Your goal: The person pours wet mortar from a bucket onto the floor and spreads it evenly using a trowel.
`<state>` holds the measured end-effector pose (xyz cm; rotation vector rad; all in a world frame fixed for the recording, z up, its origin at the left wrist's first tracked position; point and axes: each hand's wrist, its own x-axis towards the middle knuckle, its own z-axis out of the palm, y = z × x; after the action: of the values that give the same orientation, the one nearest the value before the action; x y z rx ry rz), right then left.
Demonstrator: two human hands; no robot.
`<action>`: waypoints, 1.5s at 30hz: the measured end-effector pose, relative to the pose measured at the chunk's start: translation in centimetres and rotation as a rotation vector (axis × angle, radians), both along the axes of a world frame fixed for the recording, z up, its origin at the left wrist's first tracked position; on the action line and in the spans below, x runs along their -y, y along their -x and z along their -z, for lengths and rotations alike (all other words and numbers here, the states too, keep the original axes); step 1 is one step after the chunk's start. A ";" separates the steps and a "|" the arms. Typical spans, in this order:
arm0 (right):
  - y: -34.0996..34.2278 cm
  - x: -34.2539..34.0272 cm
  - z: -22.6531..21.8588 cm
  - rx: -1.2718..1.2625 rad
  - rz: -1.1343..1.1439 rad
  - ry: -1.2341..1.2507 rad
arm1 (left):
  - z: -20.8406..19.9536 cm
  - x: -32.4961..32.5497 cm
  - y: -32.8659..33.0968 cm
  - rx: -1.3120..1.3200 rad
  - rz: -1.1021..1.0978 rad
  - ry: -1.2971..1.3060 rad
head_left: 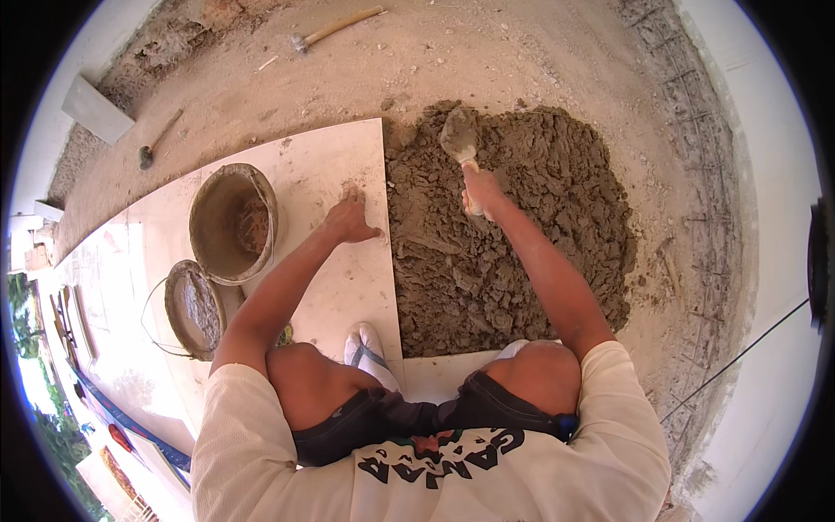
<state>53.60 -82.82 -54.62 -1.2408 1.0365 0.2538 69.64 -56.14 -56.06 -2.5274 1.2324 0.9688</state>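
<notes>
My right hand (484, 192) is closed around the handle of a trowel (459, 134). The trowel's mortar-smeared blade lies at the far edge of a bed of rough, damp grey mortar (522, 270). My left hand (350, 217) rests on a large pale floor tile (339, 287), fingers stretched forward and thumb pointing toward the tile's right edge. That edge borders the mortar. Left of this hand stands a big mortar-crusted bucket (198, 213) with some reddish-brown material inside. A smaller bucket (177, 304) with a wire handle and greyish contents sits nearer to me.
A wooden-handled hammer (344, 28) lies on the bare dirt floor at the far side, and a second hammer (161, 141) at the far left. A tile piece (97, 109) leans by the left wall. Metal bars (696, 122) run along the right wall, near a thin black cable (739, 352).
</notes>
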 end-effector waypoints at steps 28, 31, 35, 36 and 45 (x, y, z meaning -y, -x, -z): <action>15.1 12.6 -0.6 -0.610 -0.409 1.013 | 0.1 0.2 -0.9 -0.024 -0.114 0.131; 14.1 14.8 -0.8 -0.616 -0.321 0.935 | -0.2 -0.8 -0.6 -0.068 -0.145 0.149; 17.3 14.8 -1.4 -0.591 -0.341 1.004 | -1.1 -2.2 -0.4 -0.079 -0.162 0.189; 18.5 14.7 -1.6 -0.596 -0.299 1.034 | -1.4 -2.4 -0.5 -0.075 -0.156 0.189; 29.0 18.6 -2.0 -0.702 -0.177 0.979 | -0.2 -2.0 -1.5 -0.013 -0.088 0.269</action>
<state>24.62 -101.42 -52.66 -2.2173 1.7599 0.3443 71.16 -54.17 -55.86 -2.8049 1.3471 0.8920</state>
